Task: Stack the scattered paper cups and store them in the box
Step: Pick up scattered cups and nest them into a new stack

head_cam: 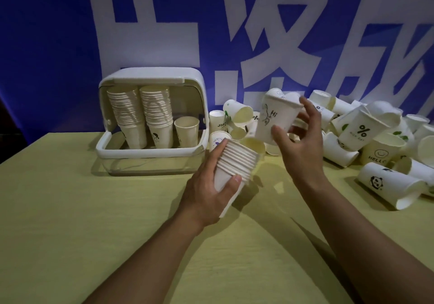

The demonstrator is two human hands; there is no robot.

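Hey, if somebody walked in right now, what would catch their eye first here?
Probably the hands at centre: the left hand grips a nested stack of cups, and the right hand holds a single "Hi" cup above it. Next, the heap of loose cups on the right of the table, and the open box at the back left with two tall stacks inside.

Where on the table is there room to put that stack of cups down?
Bare yellow table lies in front of the box, around the left hand holding the stack. The right side, under the loose cup pile near the right hand, is crowded.
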